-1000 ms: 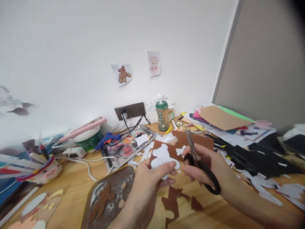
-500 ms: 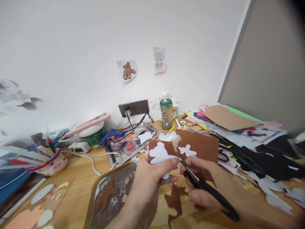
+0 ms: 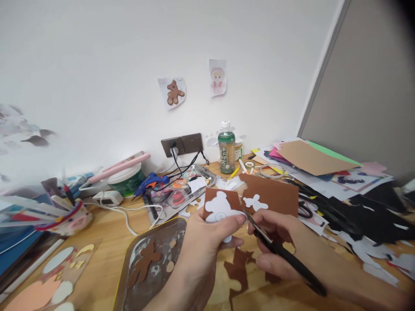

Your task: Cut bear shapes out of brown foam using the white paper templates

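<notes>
My left hand (image 3: 202, 246) pinches a white paper bear cutout (image 3: 220, 206) against a piece of brown card (image 3: 234, 198), thumb on top. My right hand (image 3: 285, 237) grips black-handled scissors (image 3: 300, 265), whose blades point up and left to the card's right edge, close to my left thumb. Whether the blades touch the card I cannot tell. Behind the scissors lies a larger brown sheet (image 3: 275, 190) with a small white bear cutout (image 3: 255, 202) on it. A brown offcut (image 3: 238, 268) rests on the table below my hands.
On the left, a grey tray (image 3: 125, 276) bears a brown bear-shaped piece (image 3: 147, 259). Behind it are a blue glue gun (image 3: 151, 183) and a cluttered metal tray (image 3: 147, 203). A green-labelled bottle (image 3: 226, 149) stands by the wall. Coloured sheets (image 3: 314, 157) and black scraps (image 3: 359, 216) are at right.
Both hands, the card and the scissors have shifted very slightly right in the picture. The scissor blades stay at the card's right edge, and both grips are the same.
</notes>
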Motion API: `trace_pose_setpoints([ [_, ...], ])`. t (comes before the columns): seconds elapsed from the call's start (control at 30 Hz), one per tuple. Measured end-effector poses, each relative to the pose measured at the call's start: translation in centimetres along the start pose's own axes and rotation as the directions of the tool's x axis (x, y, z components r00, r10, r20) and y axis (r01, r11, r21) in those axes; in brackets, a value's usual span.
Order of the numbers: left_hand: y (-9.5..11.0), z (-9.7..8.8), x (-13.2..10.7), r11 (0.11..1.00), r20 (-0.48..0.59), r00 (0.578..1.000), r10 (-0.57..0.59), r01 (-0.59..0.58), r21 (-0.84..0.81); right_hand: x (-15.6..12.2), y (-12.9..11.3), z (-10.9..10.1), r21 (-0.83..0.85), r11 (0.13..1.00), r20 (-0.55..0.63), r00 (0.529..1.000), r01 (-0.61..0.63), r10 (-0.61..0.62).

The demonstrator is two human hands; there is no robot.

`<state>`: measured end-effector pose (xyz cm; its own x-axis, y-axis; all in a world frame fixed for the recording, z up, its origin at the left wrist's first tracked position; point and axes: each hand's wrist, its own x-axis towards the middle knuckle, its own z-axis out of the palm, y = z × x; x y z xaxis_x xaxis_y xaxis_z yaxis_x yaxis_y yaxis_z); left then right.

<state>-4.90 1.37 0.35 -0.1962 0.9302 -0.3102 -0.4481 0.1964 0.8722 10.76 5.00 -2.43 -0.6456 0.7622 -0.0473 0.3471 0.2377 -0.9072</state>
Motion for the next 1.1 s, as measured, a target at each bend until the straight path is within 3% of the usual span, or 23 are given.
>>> trace_pose_setpoints([
  [0.33, -0.2, -0.2, 0.2, 0.999, 0.021, 1.000, -0.015, 0.014, 0.043, -0.1, 0.6, 0.1, -0.042, 0.998, -0.014, 0.999, -0.053, 0.053],
  [0.7, -0.1, -0.5, 0.6, 0.994, 0.061, 0.997, 0.049, -0.054, 0.090, -0.1, -0.1, -0.3, -0.122, 0.984, -0.037, 0.992, -0.128, 0.124],
  [1.1, 0.7, -0.7, 0.7, 0.984, 0.123, 0.992, 0.006, -0.027, 0.175, -0.2, -0.6, -0.7, -0.111, 0.981, -0.005, 0.988, -0.157, 0.157],
])
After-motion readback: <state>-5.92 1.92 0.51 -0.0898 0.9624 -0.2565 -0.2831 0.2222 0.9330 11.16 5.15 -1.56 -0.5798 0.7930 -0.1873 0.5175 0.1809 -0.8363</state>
